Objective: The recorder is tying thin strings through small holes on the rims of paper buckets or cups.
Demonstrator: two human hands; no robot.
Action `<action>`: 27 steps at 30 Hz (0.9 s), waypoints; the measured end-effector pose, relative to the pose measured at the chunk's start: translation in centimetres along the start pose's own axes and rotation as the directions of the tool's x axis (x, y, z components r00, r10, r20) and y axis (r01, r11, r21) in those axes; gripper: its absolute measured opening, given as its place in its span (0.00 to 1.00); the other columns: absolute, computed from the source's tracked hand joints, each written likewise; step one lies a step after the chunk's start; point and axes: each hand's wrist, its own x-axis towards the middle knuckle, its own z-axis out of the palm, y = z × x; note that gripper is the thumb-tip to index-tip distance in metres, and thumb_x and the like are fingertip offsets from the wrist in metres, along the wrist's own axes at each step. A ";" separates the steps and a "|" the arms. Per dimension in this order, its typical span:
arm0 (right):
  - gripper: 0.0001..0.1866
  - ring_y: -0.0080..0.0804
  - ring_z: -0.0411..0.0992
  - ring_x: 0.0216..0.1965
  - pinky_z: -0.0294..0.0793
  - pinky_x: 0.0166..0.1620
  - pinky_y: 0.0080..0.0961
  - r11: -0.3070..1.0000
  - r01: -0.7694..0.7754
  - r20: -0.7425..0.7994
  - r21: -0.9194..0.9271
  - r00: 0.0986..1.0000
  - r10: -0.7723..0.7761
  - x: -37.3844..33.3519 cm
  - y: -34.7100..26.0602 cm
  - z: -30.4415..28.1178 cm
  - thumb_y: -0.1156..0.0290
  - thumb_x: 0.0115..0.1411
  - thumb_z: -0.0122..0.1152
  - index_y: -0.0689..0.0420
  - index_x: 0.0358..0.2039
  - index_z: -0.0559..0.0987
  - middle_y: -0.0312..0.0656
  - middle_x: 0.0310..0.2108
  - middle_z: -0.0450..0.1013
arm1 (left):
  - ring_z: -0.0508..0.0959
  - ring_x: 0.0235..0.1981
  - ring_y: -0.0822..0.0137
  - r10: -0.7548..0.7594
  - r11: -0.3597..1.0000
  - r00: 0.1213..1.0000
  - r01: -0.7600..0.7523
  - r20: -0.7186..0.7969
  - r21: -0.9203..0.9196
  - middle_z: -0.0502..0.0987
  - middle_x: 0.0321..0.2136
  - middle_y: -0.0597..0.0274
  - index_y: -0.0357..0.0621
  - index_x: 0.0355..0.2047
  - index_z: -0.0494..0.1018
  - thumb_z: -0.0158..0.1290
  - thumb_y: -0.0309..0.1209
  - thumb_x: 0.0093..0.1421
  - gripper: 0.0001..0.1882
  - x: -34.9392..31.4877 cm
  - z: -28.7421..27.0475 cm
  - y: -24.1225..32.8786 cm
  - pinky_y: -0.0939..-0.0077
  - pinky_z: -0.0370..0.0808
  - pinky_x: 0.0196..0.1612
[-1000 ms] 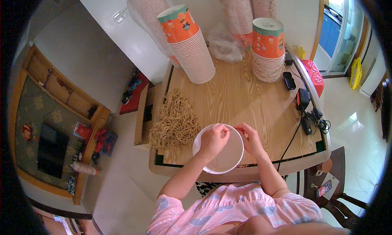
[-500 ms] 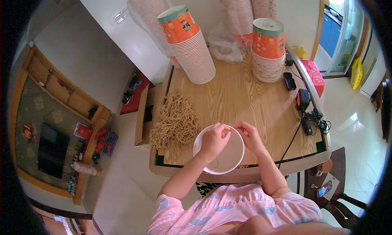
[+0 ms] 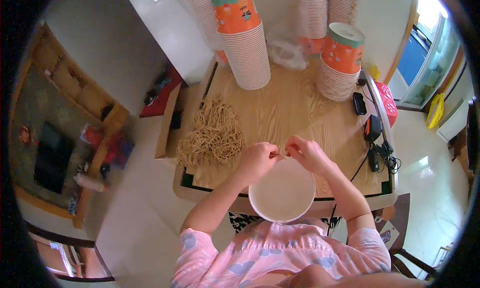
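Observation:
A white-lined paper bucket (image 3: pixel 282 193) sits at the table's near edge, its open mouth toward me. At its far rim my left hand (image 3: pixel 259 161) and my right hand (image 3: pixel 309 157) come close together, fingers pinched. Whatever the fingertips hold is too small to make out; it may be cord or the rim. Left of the bucket lies a tangled heap of tan twisted cord (image 3: pixel 212 133), apart from both hands.
Upside-down stacks of orange-and-green paper buckets stand at the back left (image 3: pixel 247 53) and back right (image 3: pixel 340 63) of the wooden table (image 3: pixel 295 108). Wrapped stacks (image 3: pixel 315 13) and clear plastic (image 3: pixel 287 50) lie behind. A black adapter (image 3: pixel 372 128) and cables occupy the right edge.
Both hands have shifted from over the bucket's mouth to its far rim and drawn nearer each other. The bucket has moved toward me and slightly right. The view has shifted a little.

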 end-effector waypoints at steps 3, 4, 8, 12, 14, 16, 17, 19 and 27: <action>0.06 0.41 0.74 0.29 0.71 0.31 0.33 0.985 0.030 0.137 -0.171 0.991 -0.007 0.3 -1.2 -0.2 0.71 0.58 0.51 0.60 0.32 0.71 0.46 0.25 0.73 | 0.77 0.26 0.67 -0.135 0.924 0.977 0.185 0.168 -0.335 0.78 0.24 0.59 0.42 0.32 0.76 0.56 0.35 0.54 0.10 -0.3 0.2 -0.7 0.73 0.73 0.30; 0.06 0.43 0.73 0.29 0.71 0.31 0.34 0.967 0.091 0.124 -0.239 0.990 -0.063 0.4 -1.1 0.1 0.71 0.58 0.51 0.60 0.31 0.71 0.45 0.24 0.73 | 0.77 0.26 0.67 -0.139 0.917 0.977 0.188 0.159 -0.351 0.78 0.24 0.59 0.42 0.32 0.76 0.56 0.35 0.54 0.10 -0.3 1.0 -1.5 0.73 0.73 0.30; 0.04 0.45 0.72 0.29 0.70 0.32 0.37 0.916 0.238 0.115 -0.324 0.971 -0.211 0.7 -1.6 0.5 0.72 0.57 0.51 0.59 0.31 0.69 0.45 0.24 0.72 | 0.73 0.21 0.77 -0.086 0.508 0.977 0.212 0.196 -0.835 0.76 0.23 0.68 0.41 0.32 0.77 0.56 0.35 0.55 0.11 -0.4 3.9 -3.2 0.82 0.69 0.25; 0.04 0.46 0.71 0.29 0.71 0.33 0.35 0.910 0.262 0.110 -0.322 0.965 -0.239 0.7 -1.7 0.7 0.73 0.58 0.51 0.59 0.30 0.70 0.46 0.26 0.71 | 0.69 0.19 0.81 -0.171 0.280 0.916 0.399 0.364 -0.873 0.74 0.21 0.72 0.44 0.32 0.78 0.55 0.34 0.56 0.08 -1.1 4.8 -2.7 0.88 0.63 0.21; 0.04 0.43 0.72 0.30 0.71 0.35 0.31 0.946 0.227 0.117 -0.232 0.972 -0.204 0.9 -2.2 0.6 0.75 0.57 0.51 0.60 0.34 0.72 0.46 0.29 0.72 | 0.71 0.21 0.79 -0.207 0.185 0.916 0.382 0.344 -0.906 0.75 0.22 0.70 0.41 0.31 0.77 0.56 0.32 0.55 0.08 -1.6 5.5 -2.5 0.86 0.66 0.24; 0.07 0.40 0.73 0.31 0.71 0.36 0.30 0.970 0.139 0.129 -0.201 0.985 -0.115 1.0 -3.2 0.4 0.76 0.57 0.52 0.60 0.37 0.72 0.45 0.29 0.73 | 0.73 0.23 0.78 -0.247 0.088 0.912 0.357 0.326 -0.930 0.75 0.22 0.69 0.38 0.30 0.76 0.56 0.31 0.54 0.08 -1.9 5.9 -2.3 0.84 0.70 0.27; 0.10 0.37 0.73 0.31 0.72 0.36 0.28 0.985 0.051 0.118 -0.163 0.993 -0.031 1.1 -3.7 0.3 0.76 0.57 0.53 0.59 0.40 0.73 0.44 0.29 0.73 | 0.73 0.23 0.77 -0.240 0.177 0.937 0.297 0.252 -0.938 0.75 0.22 0.68 0.37 0.30 0.76 0.56 0.31 0.54 0.08 -2.0 5.8 -2.3 0.83 0.70 0.27; 0.10 0.39 0.74 0.32 0.72 0.35 0.30 0.989 0.011 0.191 -0.147 0.981 0.017 1.6 -4.4 0.3 0.73 0.57 0.54 0.60 0.40 0.74 0.46 0.29 0.74 | 0.74 0.23 0.76 -0.243 0.235 0.955 0.227 0.170 -0.945 0.76 0.22 0.67 0.36 0.29 0.77 0.56 0.30 0.54 0.09 -2.0 6.6 -2.9 0.82 0.70 0.28; 0.06 0.34 0.75 0.30 0.73 0.35 0.26 0.947 0.044 0.237 -0.319 0.971 0.035 2.0 -4.6 1.0 0.73 0.56 0.57 0.62 0.30 0.77 0.43 0.29 0.76 | 0.73 0.24 0.75 -0.265 0.251 0.964 0.040 -0.029 -0.967 0.75 0.27 0.63 0.40 0.27 0.76 0.59 0.34 0.51 0.10 -2.9 7.0 -3.2 0.77 0.71 0.28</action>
